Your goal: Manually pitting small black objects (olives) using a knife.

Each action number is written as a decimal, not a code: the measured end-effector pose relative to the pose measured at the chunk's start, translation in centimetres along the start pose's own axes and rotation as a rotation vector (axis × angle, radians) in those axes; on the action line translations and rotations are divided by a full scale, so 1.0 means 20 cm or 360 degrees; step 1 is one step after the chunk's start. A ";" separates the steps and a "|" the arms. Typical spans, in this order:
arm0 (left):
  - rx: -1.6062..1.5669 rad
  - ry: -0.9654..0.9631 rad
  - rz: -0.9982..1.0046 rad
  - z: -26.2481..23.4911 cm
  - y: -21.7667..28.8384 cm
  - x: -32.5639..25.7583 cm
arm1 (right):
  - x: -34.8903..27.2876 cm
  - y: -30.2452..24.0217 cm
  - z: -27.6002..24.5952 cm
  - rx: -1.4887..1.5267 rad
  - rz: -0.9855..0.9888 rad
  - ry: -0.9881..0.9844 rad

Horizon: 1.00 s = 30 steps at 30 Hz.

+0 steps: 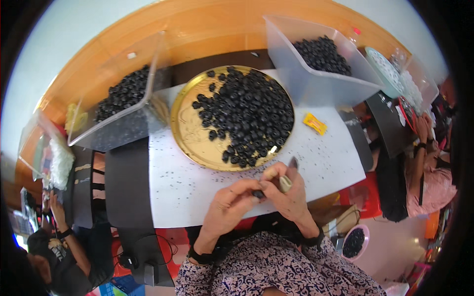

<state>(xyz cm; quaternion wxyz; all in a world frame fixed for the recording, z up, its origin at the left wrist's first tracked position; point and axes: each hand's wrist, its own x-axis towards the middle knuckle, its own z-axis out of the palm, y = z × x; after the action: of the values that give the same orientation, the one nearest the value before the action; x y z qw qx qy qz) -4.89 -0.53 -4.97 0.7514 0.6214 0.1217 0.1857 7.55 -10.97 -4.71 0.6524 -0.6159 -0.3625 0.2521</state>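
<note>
My left hand [231, 206] is closed, pinching a small black round part [258, 194] between thumb and fingertips. Close against it, my right hand [291, 197] grips what looks like a small knife [285, 184], with a pale wrapped handle and a grey blade tip showing above the fingers. Both hands meet over the near edge of the white sheet. Just beyond them stands a round gold tray [190, 143], with a heap of similar black parts [247, 108] covering its middle and right. Some of these parts show a hole in them.
Clear plastic bins [316, 81] [111, 135] with black parts stand behind the tray, right and left. A yellow packet [315, 124] and black scraps lie on the white sheet [187, 197]. People work at both sides. A pink tub [366, 239] of black pieces sits low right.
</note>
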 end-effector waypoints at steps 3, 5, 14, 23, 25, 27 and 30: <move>0.0095 -0.0130 -0.0019 0.01 0.04 -0.02 | -0.02 -0.03 -0.02 0.0013 0.0036 0.0011; 0.0011 0.0022 -0.0146 0.04 0.04 -0.05 | -0.04 -0.03 0.00 0.0222 0.0047 0.0001; 0.0710 0.0580 0.0235 -0.16 0.52 -0.08 | -0.02 0.00 -0.04 -0.0001 -0.0082 -0.0004; 0.2172 0.0966 0.0563 -1.21 0.73 0.38 | 0.00 0.02 -0.06 -0.0131 -0.0439 0.0003; 0.2228 0.0905 0.0596 -0.86 0.65 0.42 | -0.02 0.06 -0.09 -0.0043 -0.0493 0.0119; 0.2323 0.0871 0.0498 -0.41 0.67 0.18 | -0.02 0.00 -0.08 0.0181 -0.0377 -0.0017; 0.2078 0.0464 0.0510 -0.15 0.45 0.11 | -0.06 0.00 -0.16 0.0277 -0.0302 0.0043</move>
<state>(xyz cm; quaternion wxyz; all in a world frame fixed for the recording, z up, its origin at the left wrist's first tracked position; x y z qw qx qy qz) -5.30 4.52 3.44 0.1622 0.9259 0.2151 0.2649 9.35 -13.87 -4.80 0.7291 -0.5233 -0.3871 0.2115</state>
